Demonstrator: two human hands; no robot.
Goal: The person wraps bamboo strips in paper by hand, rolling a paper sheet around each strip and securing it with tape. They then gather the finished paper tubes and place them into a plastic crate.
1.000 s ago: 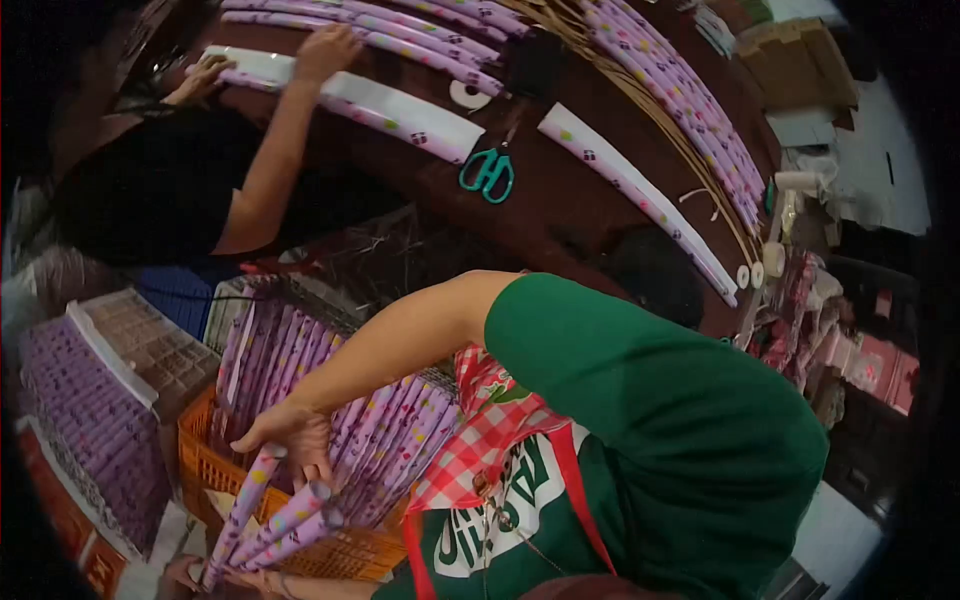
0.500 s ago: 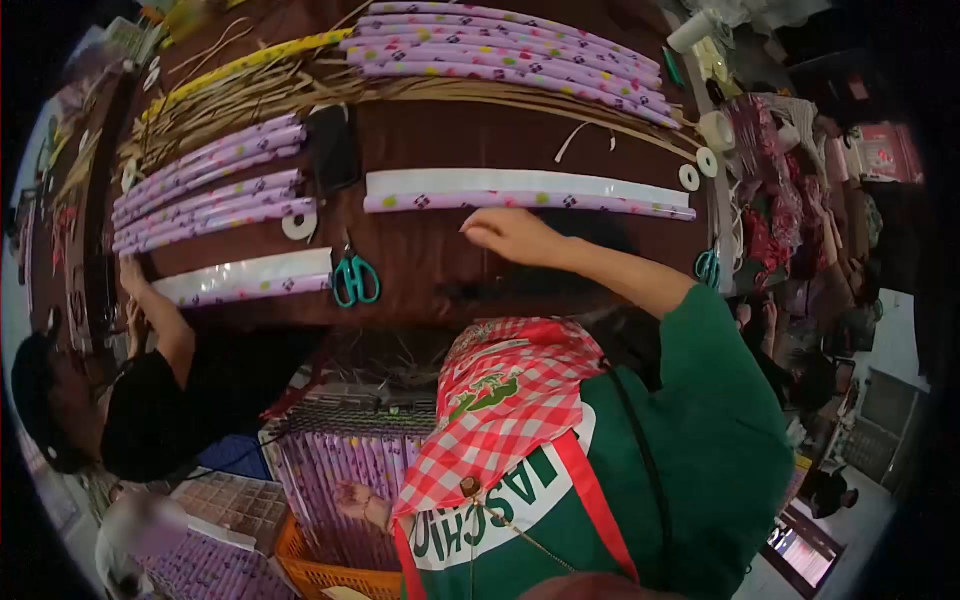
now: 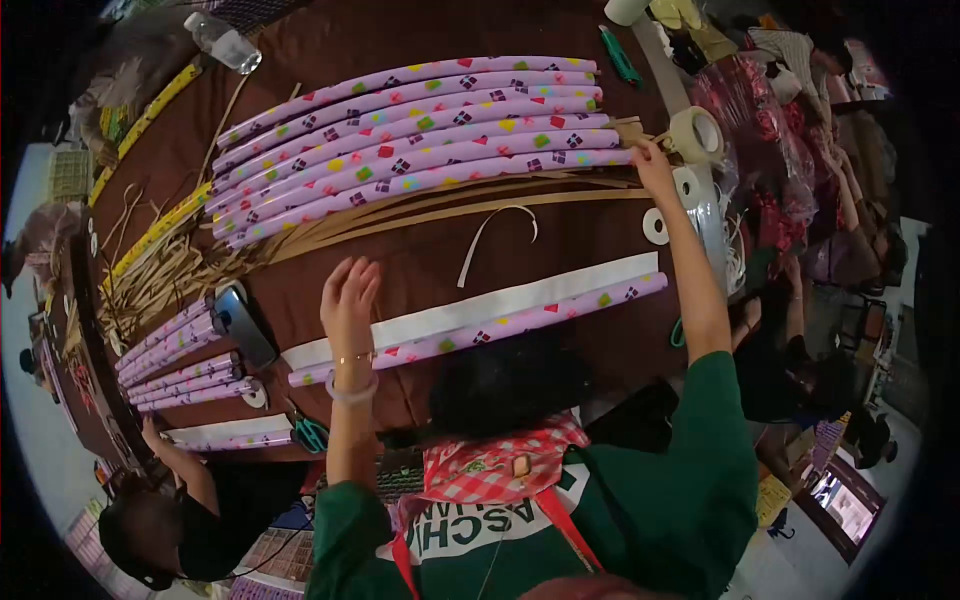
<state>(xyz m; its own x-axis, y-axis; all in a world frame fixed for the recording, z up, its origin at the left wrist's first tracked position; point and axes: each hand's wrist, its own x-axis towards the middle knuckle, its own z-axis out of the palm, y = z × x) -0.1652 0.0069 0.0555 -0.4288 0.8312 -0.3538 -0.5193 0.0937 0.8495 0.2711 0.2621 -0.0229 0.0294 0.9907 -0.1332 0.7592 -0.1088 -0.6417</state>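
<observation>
My right hand (image 3: 654,170) is at the right end of the nearest roll of purple wrapping paper (image 3: 440,183) in the upper stack, its fingers closed around that end. My left hand (image 3: 350,295), with a bracelet and a bangle at the wrist, is raised with fingers stretched out and nothing in them. Below it lies another printed roll (image 3: 520,322) with a strip of its white underside (image 3: 520,295) laid flat. Between the hands, a thin curled white strip (image 3: 478,245) rests on the brown tabletop (image 3: 590,225).
Brown paper strips (image 3: 400,220) run below the stack. Tape rolls (image 3: 695,135) and a green cutter (image 3: 620,57) are at the right. A phone (image 3: 247,325), shorter rolls (image 3: 175,340) and teal scissors (image 3: 310,432) lie left, near a co-worker in black (image 3: 240,520).
My view has shifted toward the table's far side. My right hand has moved up to the stack's right end. My left hand has risen from beside my body to above the table.
</observation>
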